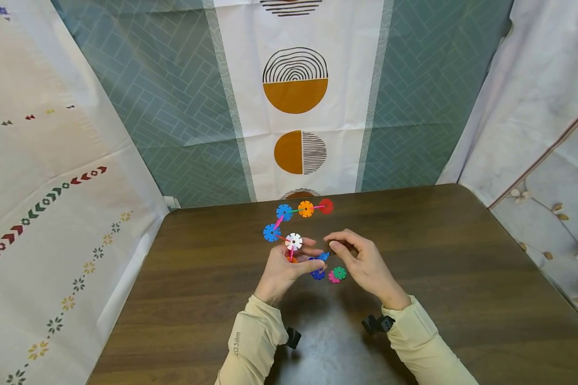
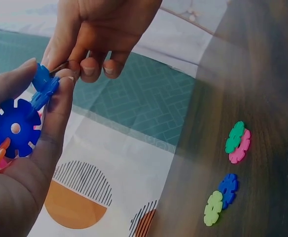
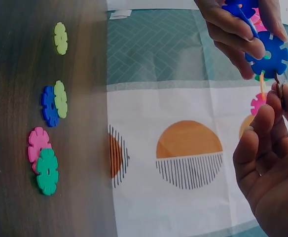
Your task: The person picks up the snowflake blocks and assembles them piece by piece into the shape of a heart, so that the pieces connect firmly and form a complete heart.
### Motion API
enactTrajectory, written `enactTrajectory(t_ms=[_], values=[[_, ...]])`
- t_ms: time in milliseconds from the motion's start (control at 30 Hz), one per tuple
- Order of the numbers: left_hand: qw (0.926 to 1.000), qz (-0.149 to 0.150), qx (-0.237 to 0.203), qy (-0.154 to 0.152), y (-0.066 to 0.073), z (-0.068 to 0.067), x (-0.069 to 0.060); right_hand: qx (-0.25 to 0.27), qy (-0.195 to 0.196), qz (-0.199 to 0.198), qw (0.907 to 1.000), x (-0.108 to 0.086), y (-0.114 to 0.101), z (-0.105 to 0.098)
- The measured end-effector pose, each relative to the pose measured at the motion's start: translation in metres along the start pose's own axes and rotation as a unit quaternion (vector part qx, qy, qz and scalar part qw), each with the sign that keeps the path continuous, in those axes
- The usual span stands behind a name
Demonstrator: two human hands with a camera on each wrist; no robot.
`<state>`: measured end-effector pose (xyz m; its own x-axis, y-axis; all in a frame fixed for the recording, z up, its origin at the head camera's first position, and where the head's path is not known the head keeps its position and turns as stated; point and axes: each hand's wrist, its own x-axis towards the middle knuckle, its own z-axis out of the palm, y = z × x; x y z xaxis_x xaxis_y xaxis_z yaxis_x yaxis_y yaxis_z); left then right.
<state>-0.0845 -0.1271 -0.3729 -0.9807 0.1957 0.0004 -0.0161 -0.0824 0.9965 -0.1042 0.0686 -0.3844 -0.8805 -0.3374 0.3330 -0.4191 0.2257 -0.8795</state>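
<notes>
My left hand [image 1: 278,274] holds a chain of notched plastic discs, pinching a blue disc [image 3: 268,54] between thumb and fingers. The chain rises beyond this hand and bends right, through a white disc [image 1: 294,241], blue discs, an orange disc [image 1: 305,209] and a red disc [image 1: 326,206] at its end. Several discs join it edgewise. My right hand [image 1: 366,262] pinches a thin dark brown disc [image 3: 280,92], seen nearly edge-on, against the rim of the blue disc. Fingers partly hide it, so how far the two slot together I cannot tell.
On the brown wooden table [image 1: 188,305] lie loose discs: a green disc [image 3: 47,172] overlapping a pink disc [image 3: 38,140], and a blue disc [image 3: 49,106] touching a yellow-green disc [image 3: 60,98]. Another yellow-green disc [image 3: 60,38] lies apart. Patterned cloth hangs behind the table.
</notes>
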Motion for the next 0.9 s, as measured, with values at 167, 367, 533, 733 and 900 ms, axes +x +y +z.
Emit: enactTrajectory(t_ms=[167, 367, 533, 733, 900], values=[[0.9999, -0.001, -0.009, 0.007, -0.019, -0.005, 0.009, 0.002, 0.013, -0.011, 0.9999, -0.001, -0.013, 0.0], [0.9994, 0.012, -0.029, 0.016, -0.025, -0.006, 0.01, 0.002, 0.025, -0.026, 0.9993, -0.001, -0.014, 0.003], [0.9984, 0.028, -0.048, 0.013, -0.026, -0.006, 0.009, 0.009, 0.003, -0.033, 0.9994, 0.0, -0.006, 0.001], [0.9979, 0.041, -0.05, 0.006, -0.026, -0.006, 0.009, 0.023, -0.014, -0.033, 0.9991, 0.002, 0.017, 0.001], [0.9981, 0.042, -0.045, 0.01, -0.025, -0.005, 0.009, 0.012, -0.007, -0.03, 0.9994, 0.001, 0.021, 0.002]])
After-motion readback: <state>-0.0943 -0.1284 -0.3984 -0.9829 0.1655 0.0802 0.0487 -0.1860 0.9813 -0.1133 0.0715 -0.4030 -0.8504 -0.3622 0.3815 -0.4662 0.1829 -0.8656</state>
